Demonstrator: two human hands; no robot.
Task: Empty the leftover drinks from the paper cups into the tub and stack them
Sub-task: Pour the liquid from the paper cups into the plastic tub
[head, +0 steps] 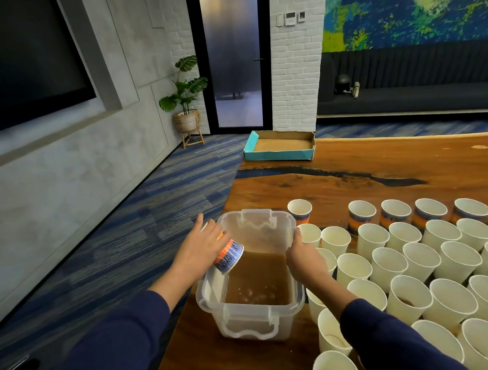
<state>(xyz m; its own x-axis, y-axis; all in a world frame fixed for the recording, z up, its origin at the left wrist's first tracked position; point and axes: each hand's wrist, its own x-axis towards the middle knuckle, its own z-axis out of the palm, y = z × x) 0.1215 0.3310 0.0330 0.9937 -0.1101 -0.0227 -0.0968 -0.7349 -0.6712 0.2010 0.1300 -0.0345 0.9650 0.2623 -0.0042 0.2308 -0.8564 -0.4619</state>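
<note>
Wooden surface [356, 166] carries everything. Left hand [201, 244] grips an inverted paper cup [229, 255] over the tub [253, 326]; hold until dripping stops. Right hand [302, 254] clasps the tub's rim; keep steadying. Upright cups [427, 258] wait rightward.

A translucent, smooth plastic tub [249, 278] sat on a glossy wooden table [386, 165] at lower centre; matt white paper cups [427, 255] filled the lower right, a cardboard tray [279, 145] above.

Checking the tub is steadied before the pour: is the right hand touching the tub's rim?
Touching. The head view shows the right hand with its fingers curled over the right rim of the tub.
</note>
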